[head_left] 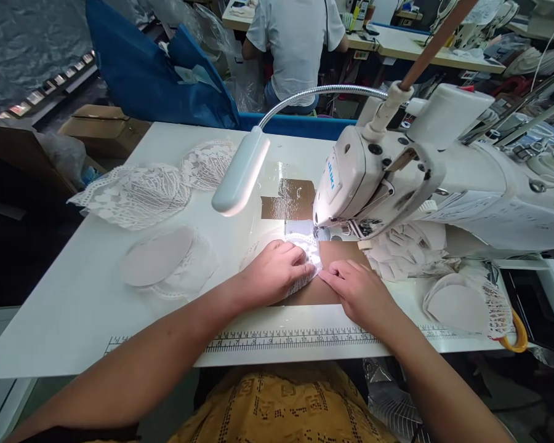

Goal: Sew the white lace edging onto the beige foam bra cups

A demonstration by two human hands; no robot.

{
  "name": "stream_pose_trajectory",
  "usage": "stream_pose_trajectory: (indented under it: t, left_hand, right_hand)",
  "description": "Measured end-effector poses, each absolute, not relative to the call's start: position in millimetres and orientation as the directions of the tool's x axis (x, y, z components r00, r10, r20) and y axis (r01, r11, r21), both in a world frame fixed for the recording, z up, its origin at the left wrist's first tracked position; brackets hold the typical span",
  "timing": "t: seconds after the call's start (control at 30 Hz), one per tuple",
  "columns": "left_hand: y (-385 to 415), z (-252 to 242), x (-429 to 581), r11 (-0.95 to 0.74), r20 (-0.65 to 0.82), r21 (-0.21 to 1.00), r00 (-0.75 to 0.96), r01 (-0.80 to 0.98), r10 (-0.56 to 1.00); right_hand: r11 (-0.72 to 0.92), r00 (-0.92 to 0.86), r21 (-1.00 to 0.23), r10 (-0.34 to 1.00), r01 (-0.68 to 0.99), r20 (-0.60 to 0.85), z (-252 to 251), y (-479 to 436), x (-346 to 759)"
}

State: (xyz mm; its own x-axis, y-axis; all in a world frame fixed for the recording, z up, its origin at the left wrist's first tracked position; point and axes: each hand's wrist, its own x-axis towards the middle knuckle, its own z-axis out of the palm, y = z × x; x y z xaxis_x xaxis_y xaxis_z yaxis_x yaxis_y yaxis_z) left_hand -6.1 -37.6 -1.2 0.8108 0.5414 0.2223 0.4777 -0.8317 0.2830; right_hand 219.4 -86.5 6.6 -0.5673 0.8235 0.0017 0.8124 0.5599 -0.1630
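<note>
One lace piece (311,249) lies on the table (74,295), between its near and far edges and right of the middle, partly over a brown sheet (305,298). The left hand (277,271) lies palm down on this piece, fingers bent; the fingertips are partly hidden, so whether it pinches the lace or only presses cannot be told. The right hand (357,289) is at the lace's right edge, thumb and forefinger extended towards it; a grasp cannot be confirmed. Governing relation: the lace lies beneath the left hand, the nearer of the two, and leftward of the right hand, its far side just below the head of the sewing machine (351,178). Its long axis cannot be judged, the left hand covering much of the outline. Additional lace (138,191) lies towards the table's far left corner; scissors (517,335) stand at the near right corner, partly covered by pale pads (459,307).
</note>
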Motion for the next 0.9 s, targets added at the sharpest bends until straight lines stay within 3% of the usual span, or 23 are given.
stream_pose_trajectory:
  t: [0.23, 0.47, 0.73, 0.9]
  left_hand:
    - [-38.5, -3.0, -4.9, -0.852, 0.188, 0.203, 0.835, 0.482, 0.517]
    - [-39.4, -2.4, -3.9, -0.850, 0.159, 0.194, 0.839, 0.490, 0.520]
    - [-38.8, -1.4, -4.8, -0.847, 0.173, 0.234, 0.837, 0.477, 0.519]
    - [-35.5, -3.0, -0.7, -0.833, 0.157, 0.179, 0.821, 0.524, 0.550]
  right_hand:
    - [0.542, -0.546, -0.200, 0.837, 0.816, 0.037, 2.6, -90.2, 218.9]
    - [0.509, -0.511, -0.321, 0.855, 0.799, 0.085, 1.6, -87.0, 222.0]
    - [0.520, -0.514, -0.182, 0.854, 0.835, 0.080, -4.3, -87.0, 214.7]
    - [0.518, -0.508, -0.155, 0.855, 0.841, 0.104, -6.0, -88.7, 213.5]
